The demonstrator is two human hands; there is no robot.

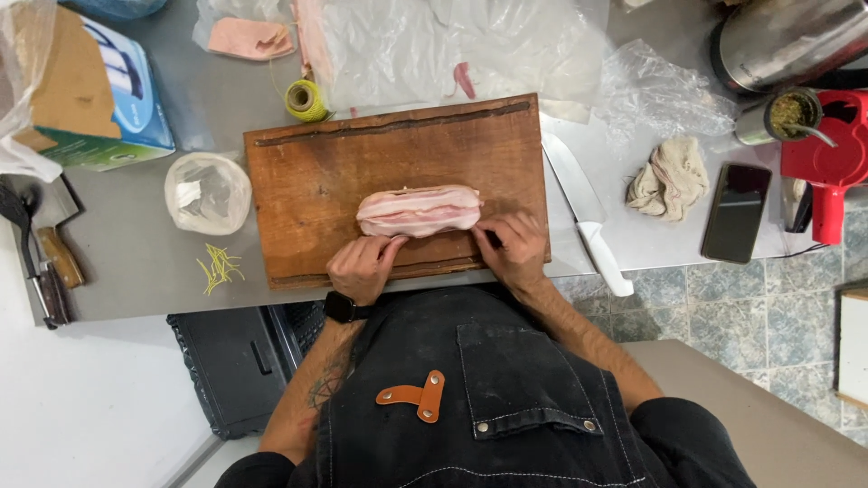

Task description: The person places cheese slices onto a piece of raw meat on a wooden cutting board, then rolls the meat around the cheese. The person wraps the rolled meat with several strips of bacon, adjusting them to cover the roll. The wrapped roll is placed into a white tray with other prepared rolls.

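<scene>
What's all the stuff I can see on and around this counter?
meat roll: one, pink and white, middle of the board
cutting board: one, brown wood, on the steel counter
twine spool: one, yellow-green, behind the board
knife: one, white handle, right of the board
cloth: one, beige, crumpled
phone: one, black, beside the cloth
plastic sheet: clear, behind the board
left hand: on the roll's near edge
right hand: at the roll's right end
</scene>
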